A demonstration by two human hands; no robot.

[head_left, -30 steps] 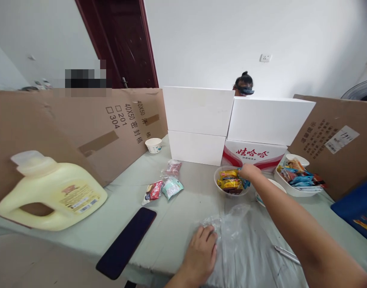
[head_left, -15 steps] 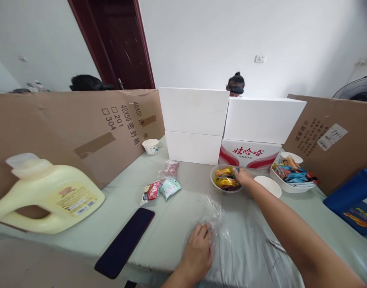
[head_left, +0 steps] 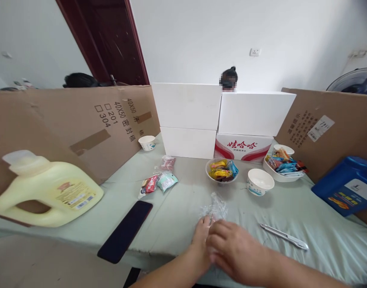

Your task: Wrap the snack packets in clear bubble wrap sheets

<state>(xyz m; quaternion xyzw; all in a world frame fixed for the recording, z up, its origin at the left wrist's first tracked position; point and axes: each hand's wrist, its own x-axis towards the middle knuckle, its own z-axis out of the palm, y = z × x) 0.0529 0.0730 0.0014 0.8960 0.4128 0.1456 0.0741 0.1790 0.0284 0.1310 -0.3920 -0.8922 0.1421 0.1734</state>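
My left hand (head_left: pixel 200 242) rests near the table's front edge, its fingers closed on a clear plastic bag (head_left: pixel 217 207) that spreads out crumpled beyond them. Across it lies my right hand (head_left: pixel 236 248), fingers curled in against the left. Whatever is between the right fingers is hidden. Further back stands a clear round bowl (head_left: pixel 222 181) with yellow snack packets (head_left: pixel 221 173) and a blue packet (head_left: pixel 233 169) in it. To its right is a white paper bowl (head_left: pixel 260 182).
Small snack packets (head_left: pixel 168 181) lie left of centre, behind a dark phone (head_left: pixel 126 232). A pen-like silver tool (head_left: pixel 284 237) lies at right. White boxes (head_left: pixel 189 106) stand behind. A yellow jug (head_left: pixel 51 188), blue bottle (head_left: pixel 348 186) and filled white tray (head_left: pixel 284 176) flank the table.
My right hand has left the clear round bowl and come back to my left hand at the plastic bag. A blue packet now shows in that bowl. The view has shifted slightly.
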